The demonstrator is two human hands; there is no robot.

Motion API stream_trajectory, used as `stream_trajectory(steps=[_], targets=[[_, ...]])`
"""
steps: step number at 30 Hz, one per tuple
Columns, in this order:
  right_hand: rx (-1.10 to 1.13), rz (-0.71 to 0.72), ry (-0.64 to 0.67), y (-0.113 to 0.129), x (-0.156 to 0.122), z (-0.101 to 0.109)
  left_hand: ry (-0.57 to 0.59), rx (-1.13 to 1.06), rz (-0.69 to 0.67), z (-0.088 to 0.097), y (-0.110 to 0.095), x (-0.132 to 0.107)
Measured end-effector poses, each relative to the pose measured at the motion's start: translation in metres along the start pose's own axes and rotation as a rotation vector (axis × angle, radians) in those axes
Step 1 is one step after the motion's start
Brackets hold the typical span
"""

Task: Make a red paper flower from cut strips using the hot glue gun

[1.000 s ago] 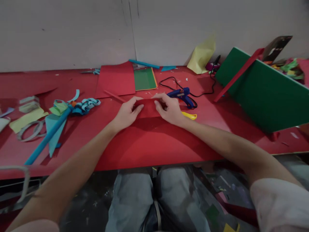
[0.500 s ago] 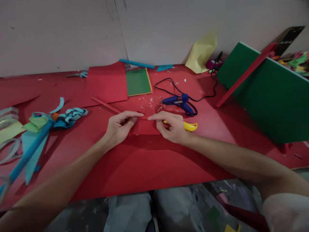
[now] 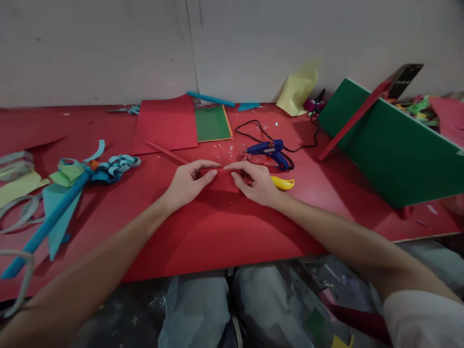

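Observation:
A small piece of red paper [image 3: 223, 181] lies on the red table [image 3: 224, 227] in the middle of the head view. My left hand [image 3: 187, 182] pinches its left edge between thumb and fingers. My right hand [image 3: 253, 181] pinches its right edge, forefinger stretched along the top fold. The two forefingers almost meet above the paper. A blue glue gun [image 3: 268, 150] with a black cord lies just beyond my right hand. A yellow cutter [image 3: 283, 183] pokes out from under that hand.
Red sheet [image 3: 165, 124] and green sheet [image 3: 212, 123] lie at the back. A blue stick with paper chains [image 3: 72, 186] sits left. A large green board [image 3: 389, 142] leans at the right. Yellow paper [image 3: 297, 89] rests against the wall. My knees show below the table edge.
Both hands have stayed on the red paper, shifting their pinch along its top fold. The camera view moved slightly; the other objects lie as before.

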State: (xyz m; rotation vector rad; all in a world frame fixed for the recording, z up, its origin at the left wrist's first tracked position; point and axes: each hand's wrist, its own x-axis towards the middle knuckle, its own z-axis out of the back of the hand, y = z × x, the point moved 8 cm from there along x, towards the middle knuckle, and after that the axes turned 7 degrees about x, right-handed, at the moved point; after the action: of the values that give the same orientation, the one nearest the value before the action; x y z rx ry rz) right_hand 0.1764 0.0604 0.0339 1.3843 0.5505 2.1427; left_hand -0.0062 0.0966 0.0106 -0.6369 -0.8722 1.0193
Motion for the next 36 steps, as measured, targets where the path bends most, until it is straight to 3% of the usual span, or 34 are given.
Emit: stream_trajectory(steps=[4, 10, 18, 28, 36], targets=[[0.006, -0.032, 0.009, -0.005, 0.001, 0.0, 0.054, -0.034, 0.01, -0.007, 0.003, 0.0], [0.06, -0.193, 0.022, -0.019, -0.001, -0.003, 0.032, 0.033, -0.033, -0.003, -0.003, -0.001], [0.083, -0.3, 0.024, -0.027, -0.004, -0.006, 0.041, 0.076, -0.073, -0.006, -0.005, -0.004], [0.033, -0.288, 0.068, -0.028, -0.002, -0.01, 0.071, 0.068, -0.06, -0.007, -0.009, -0.004], [0.14, -0.478, 0.1, -0.046, -0.005, -0.011, 0.015, 0.121, -0.089, -0.002, 0.003, 0.006]])
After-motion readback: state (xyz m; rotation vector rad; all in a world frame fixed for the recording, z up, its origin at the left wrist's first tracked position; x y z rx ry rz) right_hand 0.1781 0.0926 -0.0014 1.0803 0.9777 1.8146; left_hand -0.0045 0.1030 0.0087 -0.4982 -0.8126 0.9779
